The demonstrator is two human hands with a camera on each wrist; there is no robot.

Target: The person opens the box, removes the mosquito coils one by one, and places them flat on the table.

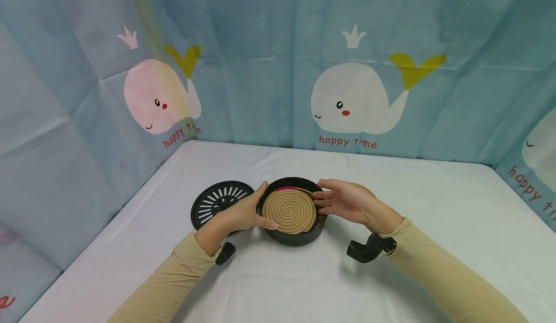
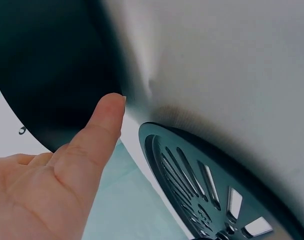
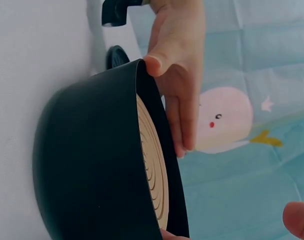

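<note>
Mosquito coil (image 1: 289, 211): likely light, brittle; best held by edge | left hand (image 1: 244, 213) wide, tin's (image 1: 295, 239) 9 o'clock | right hand (image 1: 349, 201) wide, 3 o'clock

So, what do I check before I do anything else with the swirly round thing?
1. Bowl upright on the table: ok.
2. Swirly disc inside the bowl: ok.
3. Slotted lid off the bowl: ok, it's to the left.
4. Left grip touching the bowl: ok, thumb at the rim.
5. Right grip holding the disc: not ok, fingers are open.
6. Disc lying loose: cannot tell.
</note>
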